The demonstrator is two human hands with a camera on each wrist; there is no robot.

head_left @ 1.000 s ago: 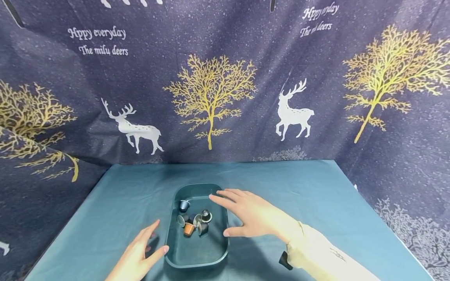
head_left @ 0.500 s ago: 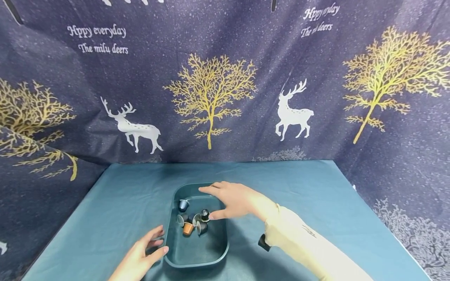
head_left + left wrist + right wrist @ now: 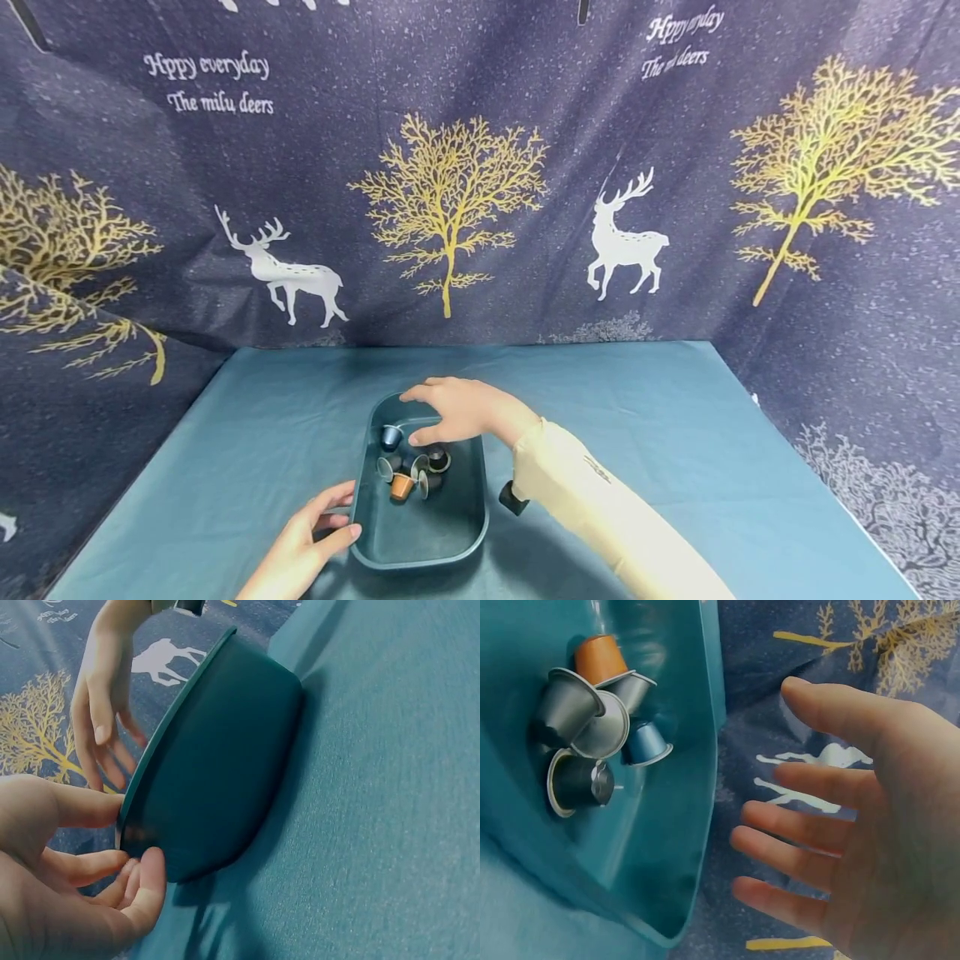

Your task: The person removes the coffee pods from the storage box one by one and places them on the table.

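Fingers apart and holding nothing, a right hand [image 3: 453,408] hovers over the upper end of a tray [image 3: 423,533] at lower centre, pods [image 3: 402,488] lying just below it in the head view; the left hand [image 3: 298,542] grips the tray's left edge.

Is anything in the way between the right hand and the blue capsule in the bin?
Nothing visible. In the head view the right hand hovers over the far part of the bin, and the blue capsule shows uncovered. The orange capsule and the others lie nearer the person, not over it.
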